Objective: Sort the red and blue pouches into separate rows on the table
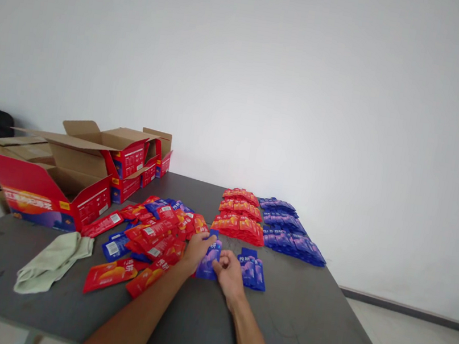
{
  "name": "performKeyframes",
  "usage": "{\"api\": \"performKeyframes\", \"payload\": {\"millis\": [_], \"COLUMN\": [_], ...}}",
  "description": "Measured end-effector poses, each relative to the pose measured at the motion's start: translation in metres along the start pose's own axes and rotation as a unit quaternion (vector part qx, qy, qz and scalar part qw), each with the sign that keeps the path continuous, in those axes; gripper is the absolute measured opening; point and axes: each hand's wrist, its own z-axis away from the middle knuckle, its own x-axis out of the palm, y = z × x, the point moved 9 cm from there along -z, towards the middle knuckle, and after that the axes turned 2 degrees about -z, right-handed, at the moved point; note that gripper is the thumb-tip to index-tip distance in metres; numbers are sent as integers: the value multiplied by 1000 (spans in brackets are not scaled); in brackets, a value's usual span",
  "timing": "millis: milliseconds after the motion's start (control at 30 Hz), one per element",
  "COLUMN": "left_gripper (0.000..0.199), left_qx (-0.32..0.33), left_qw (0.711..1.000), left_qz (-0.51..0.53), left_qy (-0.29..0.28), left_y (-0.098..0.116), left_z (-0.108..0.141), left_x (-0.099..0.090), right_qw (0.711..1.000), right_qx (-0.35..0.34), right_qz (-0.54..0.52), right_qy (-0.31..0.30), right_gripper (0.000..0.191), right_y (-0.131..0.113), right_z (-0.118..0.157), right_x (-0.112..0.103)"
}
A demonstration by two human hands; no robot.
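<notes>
While both hands (216, 259) pinch it, blue packet (208, 261) flat, glossy.

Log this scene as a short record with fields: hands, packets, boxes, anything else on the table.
left hand: on top edge of a blue packet, fingers closed over it
right hand: at the same blue packet, fingers curled against its right side
loose pile: mixed red and blue packets, left of the hands
small blue stack: right of the hands
sorted rows: red rows beside blue rows, at the far side
boxes: open red boxes, far left
cloth: pale green, crumpled, near left
table: dark grey
</notes>
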Motion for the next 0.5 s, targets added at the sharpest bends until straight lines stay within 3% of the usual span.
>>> {"api": "performKeyframes", "payload": {"millis": [300,400,500], "left_gripper": [33,35,34], "left_qx": [55,24,-64], "left_qw": [998,998,990], "left_qz": [4,47,59], "left_qy": [4,-24,-115], "left_y": [9,13,6], "left_z": [2,7,20], "left_x": [1,5,17], "right_qw": [999,999,997], "right_qx": [12,10,17], "right_qz": [35,43,33], "right_qy": [-11,18,65], "right_gripper": [44,48,48], "right_y": [-11,-10,-9], "right_z": [0,-2,-4], "right_x": [4,-4,-18]}}
